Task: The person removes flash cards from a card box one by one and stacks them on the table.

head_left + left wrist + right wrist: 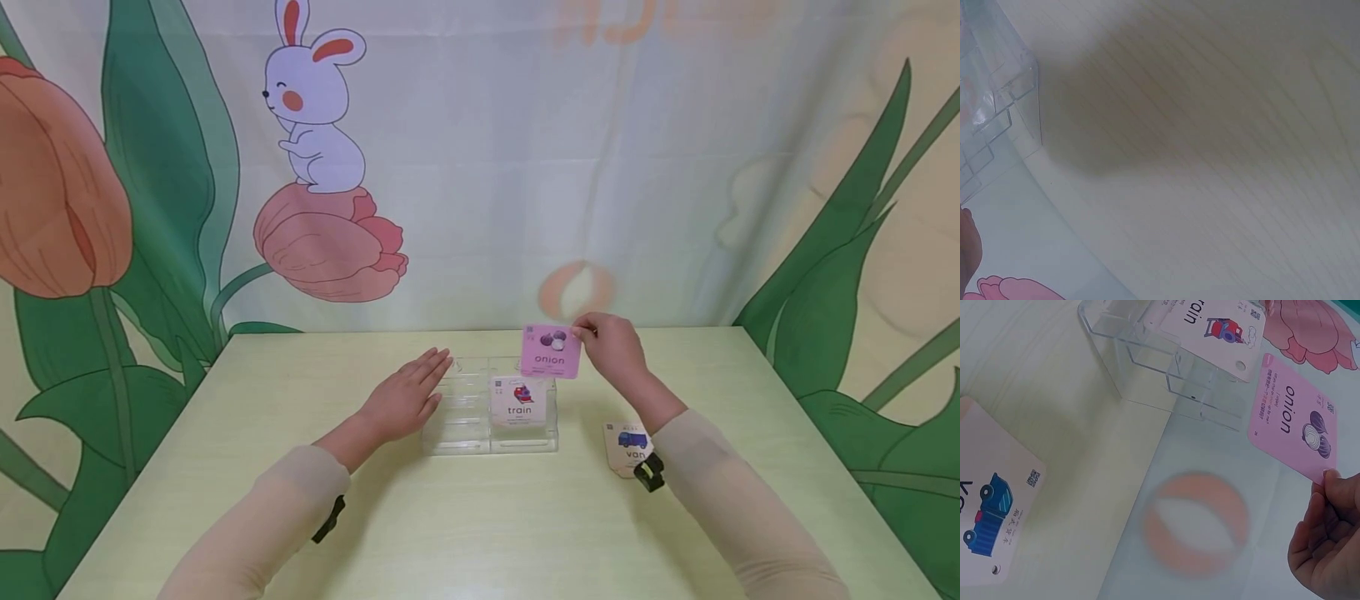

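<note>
A pink onion card (551,353) is pinched at its upper right corner by my right hand (617,350), over the back right of a clear stepped rack (457,417). In the right wrist view thumb and fingertips grip the edge of the onion card (1294,419). A white train card (519,402) stands in the right half of the rack, below and in front of the onion card. My left hand (401,398), fingers straight, rests at the rack's left side. In the left wrist view only a bit of that hand (969,244) shows beside the clear rack (997,100).
A van card (621,458) lies on the table right of the rack, partly covered by the right wrist strap (649,472). The pale wooden table (480,533) ends at a printed curtain (480,167) with a rabbit and tulips.
</note>
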### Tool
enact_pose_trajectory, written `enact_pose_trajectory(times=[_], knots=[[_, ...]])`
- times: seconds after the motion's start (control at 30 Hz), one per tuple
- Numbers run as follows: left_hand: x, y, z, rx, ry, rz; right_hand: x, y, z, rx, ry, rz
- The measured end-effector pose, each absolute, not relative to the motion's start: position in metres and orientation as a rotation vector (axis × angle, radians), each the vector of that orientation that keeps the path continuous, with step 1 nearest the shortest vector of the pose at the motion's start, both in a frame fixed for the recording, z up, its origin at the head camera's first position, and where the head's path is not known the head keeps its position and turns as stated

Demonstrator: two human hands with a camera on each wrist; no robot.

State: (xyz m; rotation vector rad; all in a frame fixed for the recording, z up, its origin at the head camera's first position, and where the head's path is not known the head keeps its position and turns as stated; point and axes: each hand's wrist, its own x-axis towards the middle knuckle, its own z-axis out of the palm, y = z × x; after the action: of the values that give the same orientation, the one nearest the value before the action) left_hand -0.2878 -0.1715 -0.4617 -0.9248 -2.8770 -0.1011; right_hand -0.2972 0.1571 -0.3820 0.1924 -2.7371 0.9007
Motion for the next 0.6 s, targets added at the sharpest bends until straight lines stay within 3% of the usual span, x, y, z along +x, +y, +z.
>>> enact_pose_trajectory(times=[0.6], knots=[[-0.287,-0.171,-0.461,-0.926,-2.884,-0.110,-0.294,0.170,-0.371,0.165,-2.730,0.867]])
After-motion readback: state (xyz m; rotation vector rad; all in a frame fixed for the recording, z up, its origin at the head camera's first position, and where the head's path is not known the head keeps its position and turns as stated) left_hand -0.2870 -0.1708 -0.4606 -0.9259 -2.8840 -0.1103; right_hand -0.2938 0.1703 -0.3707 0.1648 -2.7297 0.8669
